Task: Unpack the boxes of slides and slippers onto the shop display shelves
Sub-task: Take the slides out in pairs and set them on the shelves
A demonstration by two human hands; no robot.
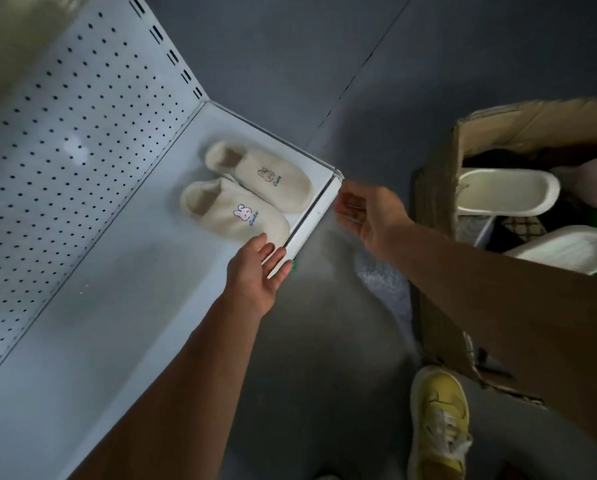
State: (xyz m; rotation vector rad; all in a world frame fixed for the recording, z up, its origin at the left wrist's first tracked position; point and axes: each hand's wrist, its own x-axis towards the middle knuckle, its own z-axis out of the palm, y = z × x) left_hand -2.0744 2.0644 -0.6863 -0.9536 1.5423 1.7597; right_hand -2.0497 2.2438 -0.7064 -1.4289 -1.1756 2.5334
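- Left hand (255,275), fingers straight and holding nothing, lies at the shelf (124,271) lip, fingertips at the near slipper's (234,211) toe: I'd nudge it level with its mate.
- Right hand (368,213), loosely open and empty, hovers beside the shelf's corner.
- Slippers sit at the 12 o'clock end; bare shelf runs toward 7.
- The box (439,188) at 3 o'clock holds white slides (505,190).

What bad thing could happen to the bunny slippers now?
The bunny slippers sit right at the shelf's front corner, so a bump from the left hand or the right hand might knock them onto the floor. The cardboard box stands close beside the yellow shoe, so the person could trip on it.
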